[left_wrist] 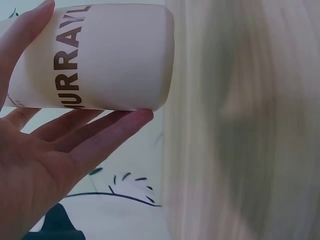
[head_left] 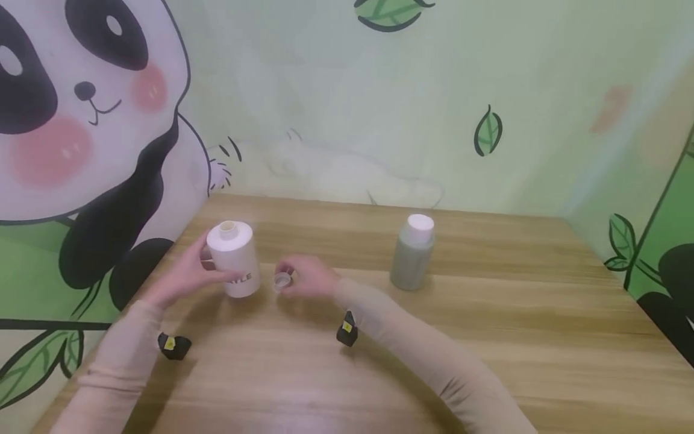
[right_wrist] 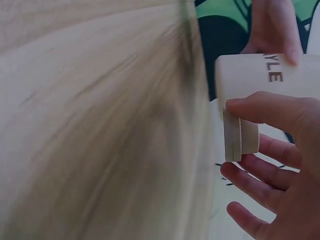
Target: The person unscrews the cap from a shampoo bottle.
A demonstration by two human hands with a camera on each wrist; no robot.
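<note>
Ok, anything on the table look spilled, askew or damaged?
Nothing stands out: no spill or damage shows. The white bottle, held by the left grip, is uncapped, but the right grip pinches a cap, so that hardly looks odd. The grey-green bottle stands upright, capped.

From the head, looks forward and down from behind and above the left hand (head_left: pixel 190 269) and the right hand (head_left: pixel 309 276), far enough back to take in both sleeves (head_left: pixel 428 349), the tabletop (head_left: pixel 488 319) below them and the painted wall (head_left: pixel 325 90) beyond. From the left wrist, looks from very near, tipped sideways, across that hand to the white bottle (head_left: pixel 233 256) in its grip, sharing it with both other views. From the right wrist, looks just as near and likewise sideways to the cap (right_wrist: pixel 232 134) in that hand, shared with the head view, and on to the bottle and left hand behind.
</note>
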